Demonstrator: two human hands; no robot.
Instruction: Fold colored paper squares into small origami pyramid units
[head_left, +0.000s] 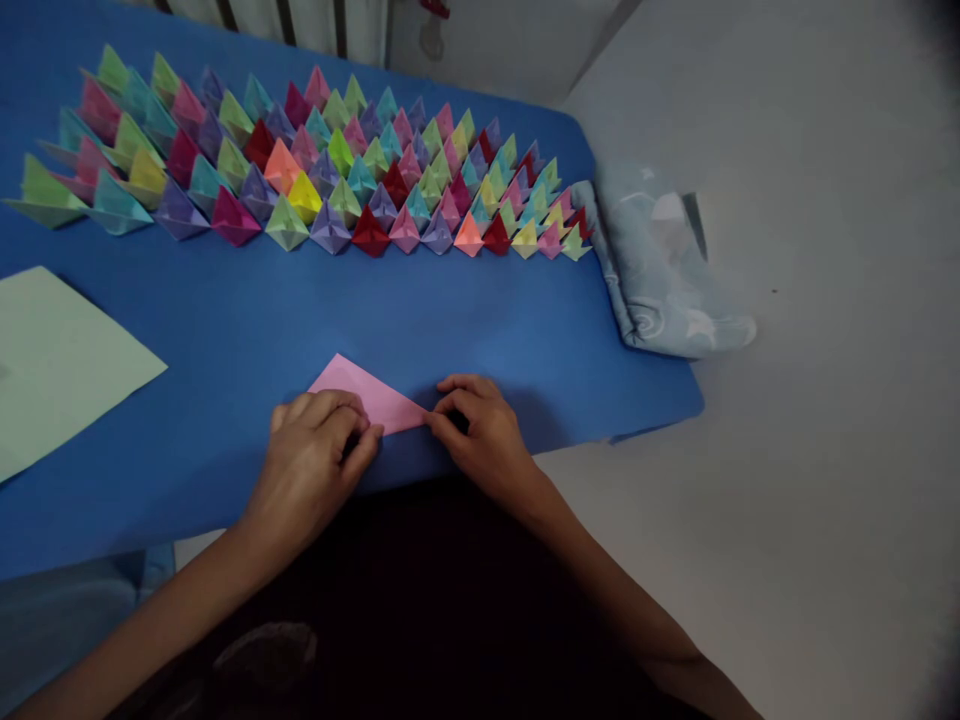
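Note:
A pink sheet of paper point(371, 391), folded into a triangle, lies near the front edge of the blue table. My left hand point(319, 440) is closed on its left part, with the fingers curled over the paper and covering that end. At the pointed right corner, my right hand point(474, 425) pinches the tip between thumb and forefinger. Beyond both hands stand rows of small folded paper boats point(330, 226) in many colours.
Pale green paper point(67, 365) lies flat at the left of the blue table point(480, 320). A folded grey-blue patterned cloth point(652, 270) rests at the right end, by the white wall point(825, 200). The boats fill the far side.

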